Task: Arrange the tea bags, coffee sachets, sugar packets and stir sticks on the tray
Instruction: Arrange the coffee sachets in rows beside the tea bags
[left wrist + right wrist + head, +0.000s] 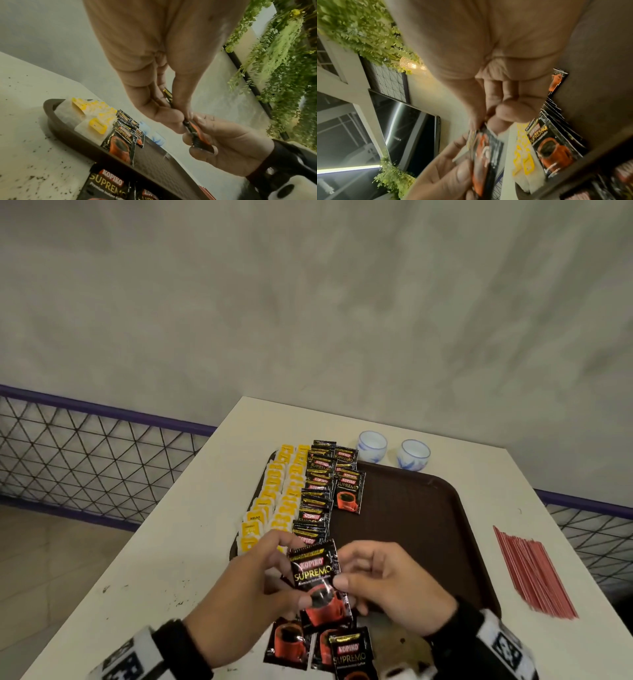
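Both hands hold one black-and-red coffee sachet [317,573] upright above the near left corner of the brown tray [431,529]. My left hand [294,570] pinches its left and lower edge, and my right hand [349,568] pinches its right edge. In the left wrist view the held sachet [193,132] shows edge-on between both thumbs. Yellow-tagged tea bags [274,501] lie in two rows along the tray's left side. Overlapping coffee sachets [318,491] lie in rows beside them. More sachets [318,645] lie on the table under my hands. Red stir sticks [534,573] lie right of the tray.
Two white-and-blue cups [372,447] [413,454] stand on the white table [178,559] behind the tray. A brownish object [402,648] sits at the table's front edge, partly hidden by my right wrist. A mesh fence with a purple rail [102,446] runs behind the table.
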The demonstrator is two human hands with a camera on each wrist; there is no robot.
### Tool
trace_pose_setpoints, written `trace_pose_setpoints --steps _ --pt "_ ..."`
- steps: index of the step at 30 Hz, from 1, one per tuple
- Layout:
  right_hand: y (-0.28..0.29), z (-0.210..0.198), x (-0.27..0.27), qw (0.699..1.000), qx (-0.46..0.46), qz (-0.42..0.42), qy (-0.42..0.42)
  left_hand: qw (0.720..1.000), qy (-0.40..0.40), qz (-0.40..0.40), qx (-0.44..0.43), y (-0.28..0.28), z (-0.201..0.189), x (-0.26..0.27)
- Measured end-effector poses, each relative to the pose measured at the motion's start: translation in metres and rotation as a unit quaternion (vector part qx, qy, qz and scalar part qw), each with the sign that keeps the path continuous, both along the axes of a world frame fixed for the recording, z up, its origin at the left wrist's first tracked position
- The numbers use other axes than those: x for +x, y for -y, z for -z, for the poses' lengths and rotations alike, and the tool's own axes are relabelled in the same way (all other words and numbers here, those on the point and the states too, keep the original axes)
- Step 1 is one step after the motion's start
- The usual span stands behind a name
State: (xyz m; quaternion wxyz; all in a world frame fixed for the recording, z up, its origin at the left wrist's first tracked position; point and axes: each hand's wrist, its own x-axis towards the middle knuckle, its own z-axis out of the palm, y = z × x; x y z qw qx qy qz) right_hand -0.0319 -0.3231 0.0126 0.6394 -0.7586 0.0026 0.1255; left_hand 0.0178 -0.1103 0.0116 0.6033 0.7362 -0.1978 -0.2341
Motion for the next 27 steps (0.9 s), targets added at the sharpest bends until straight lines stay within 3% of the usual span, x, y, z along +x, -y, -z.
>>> trace_pose_setpoints --steps 4,8,10,13,17,19,20,23,25,27 --pt "0.010 0.004 0.004 0.996 -0.027 0.082 0.021 0.998 0.045 0.006 0.039 -0.004 -0.006 -0.008" --pt "0.046 0.017 0.036 0.965 -0.033 0.261 -0.003 0.971 0.099 0.060 0.211 -0.022 -0.003 -0.011" --pt "0.062 0.028 0.057 0.948 -0.043 0.314 -0.030 0.943 0.118 0.096 0.296 -0.028 0.001 -0.012" --pt "0.071 0.044 0.086 0.939 -0.088 0.325 -0.066 0.905 0.165 0.134 0.368 -0.028 0.015 -0.012" --pt "0.066 0.057 0.114 0.928 -0.127 0.337 -0.091 0.829 0.233 0.240 0.449 -0.016 0.029 -0.015" --pt "0.062 0.059 0.122 0.921 -0.134 0.352 -0.099 0.783 0.266 0.251 0.503 -0.010 0.026 -0.013" --pt "0.061 0.060 0.125 0.916 -0.139 0.363 -0.099 0.771 0.231 0.251 0.538 -0.008 0.014 -0.014" --pt "0.058 0.060 0.128 0.903 -0.163 0.386 -0.097 0.774 0.281 0.211 0.527 0.001 0.031 -0.019" --pt "0.059 0.060 0.128 0.896 -0.170 0.400 -0.092 0.803 0.262 0.195 0.499 0.005 0.039 -0.021" --pt "0.059 0.060 0.127 0.895 -0.168 0.404 -0.086 0.814 0.276 0.162 0.485 0.008 0.045 -0.021"
